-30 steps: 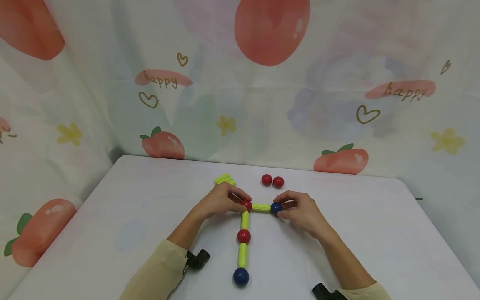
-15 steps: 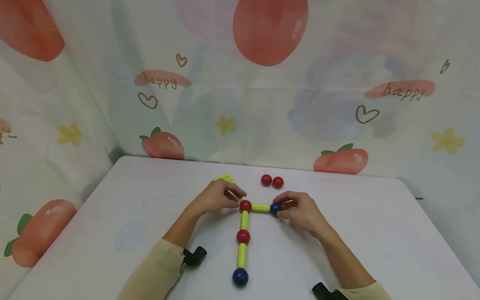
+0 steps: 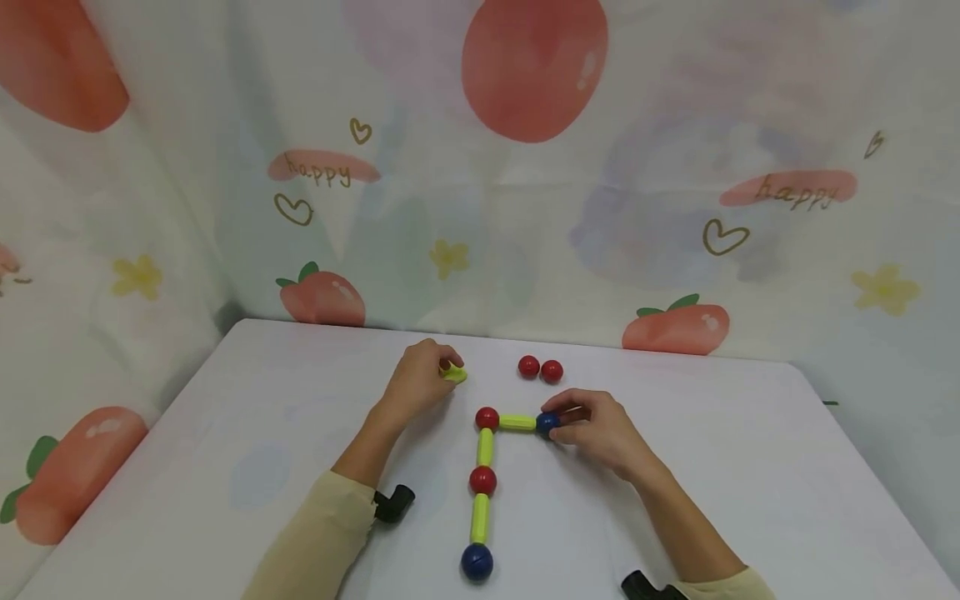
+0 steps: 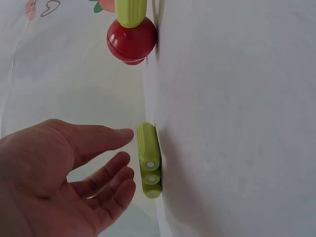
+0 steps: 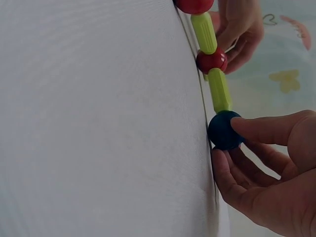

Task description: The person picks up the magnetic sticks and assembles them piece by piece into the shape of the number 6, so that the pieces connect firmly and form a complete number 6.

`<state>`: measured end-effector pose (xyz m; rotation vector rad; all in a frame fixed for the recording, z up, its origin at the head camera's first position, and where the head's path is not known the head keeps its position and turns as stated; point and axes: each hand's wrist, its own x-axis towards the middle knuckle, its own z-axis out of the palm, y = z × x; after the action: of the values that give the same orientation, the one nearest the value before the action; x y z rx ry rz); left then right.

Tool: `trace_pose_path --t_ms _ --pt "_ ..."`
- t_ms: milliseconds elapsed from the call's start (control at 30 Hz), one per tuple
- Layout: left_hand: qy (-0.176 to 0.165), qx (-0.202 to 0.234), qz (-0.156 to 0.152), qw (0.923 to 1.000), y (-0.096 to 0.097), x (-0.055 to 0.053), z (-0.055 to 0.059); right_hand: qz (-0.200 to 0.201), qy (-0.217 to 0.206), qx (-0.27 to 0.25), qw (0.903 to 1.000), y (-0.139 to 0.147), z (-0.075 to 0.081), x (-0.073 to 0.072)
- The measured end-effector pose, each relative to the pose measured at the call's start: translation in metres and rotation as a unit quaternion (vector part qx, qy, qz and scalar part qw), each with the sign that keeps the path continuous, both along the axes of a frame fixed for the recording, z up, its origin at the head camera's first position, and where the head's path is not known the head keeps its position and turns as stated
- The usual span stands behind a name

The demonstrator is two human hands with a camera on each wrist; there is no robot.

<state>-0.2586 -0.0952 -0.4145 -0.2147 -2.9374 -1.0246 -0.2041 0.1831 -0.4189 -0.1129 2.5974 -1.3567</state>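
Note:
My right hand [image 3: 603,429] pinches a blue ball [image 3: 547,424] between thumb and fingers. From that ball a yellow-green magnetic rod [image 3: 517,423] runs left to a red ball [image 3: 487,418] at the corner. Toward me the chain continues with a second rod [image 3: 485,447], another red ball [image 3: 483,481], a third rod [image 3: 480,518] and a blue end ball [image 3: 477,562]. My left hand [image 3: 415,379] is at the loose rods [image 3: 455,374] on the far side. In the left wrist view, its thumb and fingers are spread just beside the stacked rods [image 4: 148,145].
Two loose red balls [image 3: 540,369] lie near the back of the white table [image 3: 675,467]. A printed curtain [image 3: 480,208] hangs right behind the table's far edge. Each wrist wears a black camera [image 3: 395,504].
My left hand has let go of the corner red ball and moved left and away from me to the loose rods. The right hand keeps its pinch on the blue ball.

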Motion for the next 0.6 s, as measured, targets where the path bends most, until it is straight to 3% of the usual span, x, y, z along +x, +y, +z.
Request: trace_pose_path --t_ms 233,600 --pt "0.008 -0.061 0.002 0.9981 0.0036 0.0000 -0.0002 0.005 0.006 -0.004 1.0000 -0.0015 0.0003 -0.0003" --pt "0.000 -0.050 -0.010 0.9987 0.0092 -0.0009 -0.0038 -0.003 0.002 0.007 1.0000 -0.0009 0.0003 0.0017"
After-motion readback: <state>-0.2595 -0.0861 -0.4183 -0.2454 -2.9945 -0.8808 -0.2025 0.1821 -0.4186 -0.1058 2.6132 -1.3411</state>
